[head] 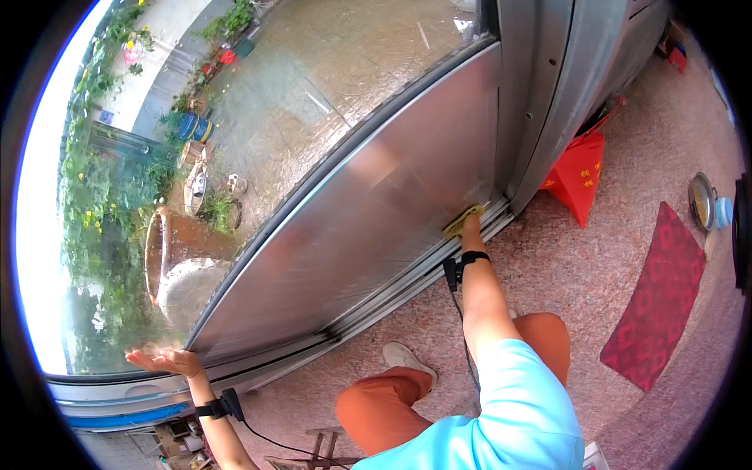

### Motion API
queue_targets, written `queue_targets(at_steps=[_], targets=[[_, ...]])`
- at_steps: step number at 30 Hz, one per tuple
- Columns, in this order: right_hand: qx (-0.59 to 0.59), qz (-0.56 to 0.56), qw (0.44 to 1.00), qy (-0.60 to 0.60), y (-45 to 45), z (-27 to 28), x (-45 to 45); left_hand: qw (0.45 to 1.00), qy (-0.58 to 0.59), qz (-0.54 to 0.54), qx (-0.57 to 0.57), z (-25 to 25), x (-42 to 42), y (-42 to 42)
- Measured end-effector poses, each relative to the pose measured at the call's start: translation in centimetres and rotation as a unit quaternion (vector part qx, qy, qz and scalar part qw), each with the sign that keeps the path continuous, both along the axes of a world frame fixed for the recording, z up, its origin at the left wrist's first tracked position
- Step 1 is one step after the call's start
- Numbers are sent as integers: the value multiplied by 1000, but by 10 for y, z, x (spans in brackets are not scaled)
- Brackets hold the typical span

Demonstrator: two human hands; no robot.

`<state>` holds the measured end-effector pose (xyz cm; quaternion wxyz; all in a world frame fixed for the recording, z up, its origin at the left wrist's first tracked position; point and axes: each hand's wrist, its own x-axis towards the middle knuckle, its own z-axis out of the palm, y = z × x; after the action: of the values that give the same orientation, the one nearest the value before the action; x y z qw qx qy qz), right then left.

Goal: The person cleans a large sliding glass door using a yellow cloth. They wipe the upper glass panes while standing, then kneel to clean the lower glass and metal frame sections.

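My right hand (pixel 472 228) presses a yellow cloth (pixel 453 228) against the lower corner of a brushed metal door panel (pixel 364 235), just above the sliding track (pixel 405 267). Its fingers are partly hidden from me. At the lower left, my left hand (pixel 164 361) rests with extended fingers at the glass pane (pixel 282 117) and its dark edge strip (pixel 276 226), holding nothing. Both wrists wear black straps with cabled devices. Behind the glass stand a large brown pot (pixel 194 235) and a blue bucket (pixel 195 127).
A red bag (pixel 578 176) hangs or stands by the metal door post (pixel 529 76). On the speckled floor (pixel 564 270) lie a dark red patterned mat (pixel 658 305) and a metal bowl (pixel 702 201). A wooden stool-like frame (pixel 320 449) is near my knee.
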<state>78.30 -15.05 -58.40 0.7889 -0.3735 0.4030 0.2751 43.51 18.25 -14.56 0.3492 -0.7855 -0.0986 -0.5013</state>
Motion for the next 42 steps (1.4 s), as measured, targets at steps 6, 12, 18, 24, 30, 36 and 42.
queue_targets(at_steps=[6,12,18,24,30,36,42], targets=[[-12,4,999,-38,2,34,-6,1000,4,-27,-3,0,16,-1],[-295,-10,858,-420,6,141,-30,1000,-8,-15,-14,-5,3,3],[-166,-84,939,-288,-2,62,10,1000,-6,-20,-15,-1,6,-2],[-49,-38,997,-35,-27,-26,39,1000,3,-30,1,-3,15,-8],[37,-73,996,-23,-6,-31,26,1000,12,-16,9,1,11,-9],[68,-93,990,-85,30,50,-24,1000,-8,0,10,-1,4,-1],[-174,3,890,-421,40,200,-73,1000,-8,-7,13,-2,9,-4]])
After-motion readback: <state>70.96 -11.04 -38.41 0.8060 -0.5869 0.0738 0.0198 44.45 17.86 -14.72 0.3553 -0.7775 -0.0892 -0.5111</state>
